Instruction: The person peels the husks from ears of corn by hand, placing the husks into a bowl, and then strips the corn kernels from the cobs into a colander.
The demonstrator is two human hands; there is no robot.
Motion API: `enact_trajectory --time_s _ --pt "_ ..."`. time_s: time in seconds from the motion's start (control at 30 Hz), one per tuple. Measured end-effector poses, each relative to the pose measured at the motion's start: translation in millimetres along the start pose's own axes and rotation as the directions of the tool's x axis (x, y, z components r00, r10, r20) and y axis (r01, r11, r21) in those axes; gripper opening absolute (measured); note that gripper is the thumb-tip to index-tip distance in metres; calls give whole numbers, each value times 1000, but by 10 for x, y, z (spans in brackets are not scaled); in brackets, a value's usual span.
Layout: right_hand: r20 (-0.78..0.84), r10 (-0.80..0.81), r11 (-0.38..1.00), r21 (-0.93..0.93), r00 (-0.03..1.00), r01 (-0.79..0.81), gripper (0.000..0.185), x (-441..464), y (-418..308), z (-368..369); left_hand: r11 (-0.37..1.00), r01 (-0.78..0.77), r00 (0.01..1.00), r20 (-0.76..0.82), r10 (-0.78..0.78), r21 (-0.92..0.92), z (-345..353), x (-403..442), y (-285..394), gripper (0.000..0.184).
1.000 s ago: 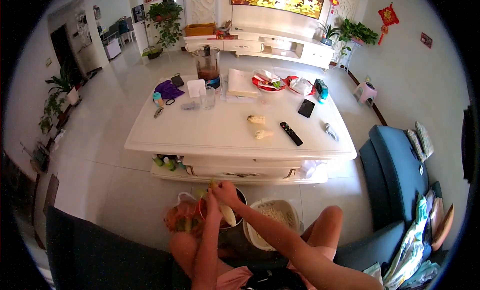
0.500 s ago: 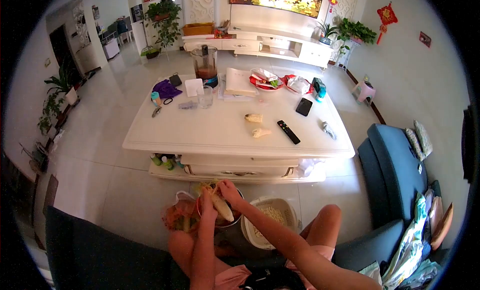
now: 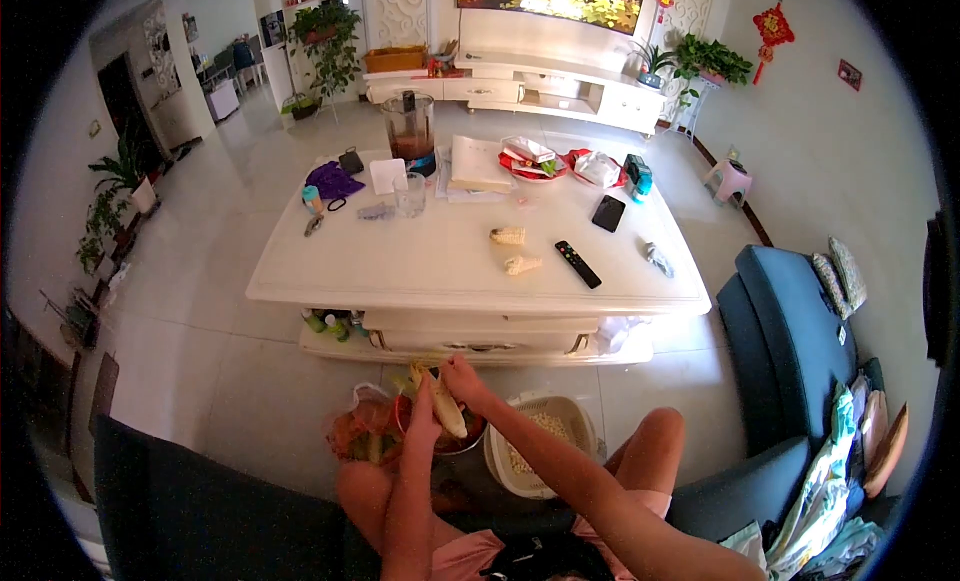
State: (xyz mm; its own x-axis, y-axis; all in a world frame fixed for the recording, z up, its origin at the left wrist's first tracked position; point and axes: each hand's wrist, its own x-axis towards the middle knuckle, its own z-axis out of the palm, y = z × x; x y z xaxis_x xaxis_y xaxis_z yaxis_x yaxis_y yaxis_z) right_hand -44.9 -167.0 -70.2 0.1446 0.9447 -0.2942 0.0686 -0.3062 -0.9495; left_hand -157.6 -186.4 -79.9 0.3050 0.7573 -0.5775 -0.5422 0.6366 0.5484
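Observation:
My left hand [image 3: 425, 401] is wrapped around a pale ear of corn [image 3: 450, 417], which tilts down over a round bowl [image 3: 476, 444] with a red inside. Yellow-green husk [image 3: 418, 373] sticks out at the ear's upper end. Close beside that end, my right hand [image 3: 461, 379] has its fingers curled, seemingly pinching husk; the fingertips are partly hidden. Right of the bowl stands a cream plastic basket [image 3: 580, 418] holding loose corn kernels [image 3: 545, 436]. A reddish net bag [image 3: 358, 431] lies left of the bowl, with greenish ears inside.
On the white coffee table [image 3: 400, 266] ahead lie two short corn pieces [image 3: 508, 236], a remote [image 3: 578, 264], a phone [image 3: 608, 213], a drinking glass [image 3: 409, 195] and a blender jug [image 3: 410, 136]. My knees flank the bowl and basket. A blue sofa [image 3: 785, 321] stands at right.
The ear of corn has turned a little more upright, and my left hand has shifted slightly right and up. My right hand has moved slightly, staying by the upper end.

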Motion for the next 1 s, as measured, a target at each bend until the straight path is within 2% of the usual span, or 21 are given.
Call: enact_trajectory --time_s 0.07,0.1,0.17,0.2,0.23,0.3,0.33,0.4,0.47,0.5,0.53,0.57,0.6,0.67,0.7,0.73,0.77,0.8,0.87,0.93,1.0 --pt "190 53 984 -176 980 -19 30 68 116 -3 999 -25 998 -60 22 -44 -55 57 3 68" --pt "191 52 984 -177 980 -18 30 94 191 1 995 -50 992 -121 39 -88 -94 102 0 71" --pt "236 -97 967 -207 967 148 28 100 352 16 994 -41 990 -141 26 -105 -275 275 -25 73" --pt "237 -97 967 -208 967 148 28 81 400 7 992 -34 987 -161 14 -123 -361 366 -61 75" --pt "258 -144 940 -265 955 213 29 39 408 -23 992 -35 987 -161 14 -123 -408 404 -105 75" --pt "282 -190 906 -319 940 279 30 -13 403 -93 997 -78 970 -231 83 28 -496 486 -174 82" --pt "308 -159 890 -367 938 271 32 -52 370 -143 997 -78 970 -229 83 27 -511 522 -161 82" --pt "326 -123 871 -418 937 260 35 -127 301 -222 999 13 933 -361 6 51 -530 591 -148 88" --pt "379 4 838 -507 925 204 46 -194 200 -259 996 19 927 -375 13 82 -414 456 -93 90" --pt "377 3 838 -507 926 203 46 -230 156 -268 993 22 920 -391 24 113 -339 378 -45 93" --pt "396 -14 780 -570 918 258 54 -276 113 -273 993 23 920 -390 23 113 -309 356 -29 93" --pt "417 -28 715 -627 908 310 62 -320 70 -274 986 63 909 -417 6 151 -283 331 -15 93" --pt "417 -28 715 -627 908 310 62 -331 9 -281 977 103 896 -443 -9 187 -253 311 4 94" --pt "514 193 576 -749 836 328 72 -325 -93 -292 971 86 894 -448 23 221 -155 205 35 93" --pt "514 193 577 -748 835 327 72 -336 -110 -278 964 70 891 -451 55 256 -106 148 52 93" --pt "512 226 519 -783 829 342 70 -311 -59 -264 964 71 891 -452 54 256 -133 174 28 93" --pt "508 258 460 -813 822 358 69 -290 -6 -256 972 15 920 -384 79 236 -157 204 6 91" --pt "508 258 462 -812 821 357 69 -274 47 -261 976 -40 942 -317 108 213 -183 234 -10 90" --pt "580 158 421 -772 799 477 59 -269 152 -293 969 -83 924 -347 163 232 -305 414 -67 86" --pt "599 123 438 -748 791 499 54 -332 106 -335 959 -130 902 -371 220 252 -266 379 -9 83" --pt "617 82 454 -722 783 522 49 -426 75 -390 984 -139 885 -432 176 115 -177 337 128 80"
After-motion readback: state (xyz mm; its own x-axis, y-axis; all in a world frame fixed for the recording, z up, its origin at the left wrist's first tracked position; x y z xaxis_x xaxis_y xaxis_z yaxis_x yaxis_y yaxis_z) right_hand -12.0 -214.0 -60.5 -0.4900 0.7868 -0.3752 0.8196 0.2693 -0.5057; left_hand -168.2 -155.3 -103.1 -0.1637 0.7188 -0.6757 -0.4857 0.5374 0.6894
